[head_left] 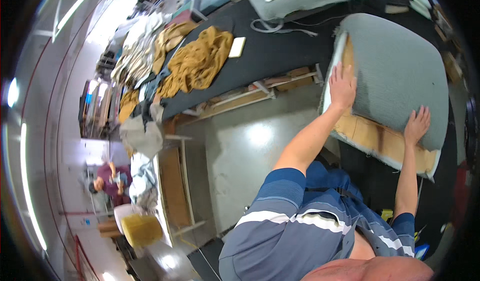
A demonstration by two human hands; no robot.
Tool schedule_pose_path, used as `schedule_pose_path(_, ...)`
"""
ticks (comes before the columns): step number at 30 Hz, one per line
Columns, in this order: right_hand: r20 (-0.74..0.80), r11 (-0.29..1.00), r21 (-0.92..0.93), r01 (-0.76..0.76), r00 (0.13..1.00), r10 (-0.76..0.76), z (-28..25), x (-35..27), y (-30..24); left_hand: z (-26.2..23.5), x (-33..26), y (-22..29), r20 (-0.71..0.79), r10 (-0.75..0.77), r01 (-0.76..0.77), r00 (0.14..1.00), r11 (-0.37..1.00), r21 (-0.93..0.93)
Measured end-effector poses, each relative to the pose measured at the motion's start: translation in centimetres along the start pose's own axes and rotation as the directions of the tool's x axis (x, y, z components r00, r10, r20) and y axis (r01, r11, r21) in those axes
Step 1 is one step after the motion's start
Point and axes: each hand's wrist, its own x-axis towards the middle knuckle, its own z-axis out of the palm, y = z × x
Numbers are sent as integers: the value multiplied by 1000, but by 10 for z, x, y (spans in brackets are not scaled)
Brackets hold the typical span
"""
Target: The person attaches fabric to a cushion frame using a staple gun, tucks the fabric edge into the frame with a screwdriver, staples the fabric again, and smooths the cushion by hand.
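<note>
A grey-green fabric-covered furniture section (400,66) rests tilted at the right. Along its near side a bare wooden panel (377,133) shows, bordered by a ragged pale edge. My left hand (343,87) lies at the left edge of the section, its fingers stretched out over the wood and the fabric's border. Farther right, my right hand (417,125) rests flat on the near part of the grey fabric with fingers apart. Neither hand grips anything that I can see. What supports the section underneath is mostly hidden.
A black-topped worktable (270,46) holds a heap of mustard fabric (202,61), a white block (237,47) and a grey padded frame (300,3). A yellow foam block (141,230) stands at lower left. Another person (114,178) is at a far table.
</note>
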Motion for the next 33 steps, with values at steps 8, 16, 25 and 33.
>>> schedule_pose_path(8, 209, 992, 9, -125, 970, 121, -35, 5, -39, 56, -39, -14, 444, -376, 494, 813, 850, -184)
schedule_pose_path(16, 196, 544, 815, -197, 979, 59, -162, 64, -69, 60, -45, -14, 229, -218, 285, 949, 904, -320)
schedule_pose_path(25, -816, 434, 545, 718, 573, 76, -389, 106, -114, 65, -43, -18, 188, -181, 241, 965, 896, -374)
schedule_pose_path(33, -646, 415, 641, 646, 745, -163, -428, 103, -79, 64, -41, -28, 199, -214, 272, 956, 900, -340)
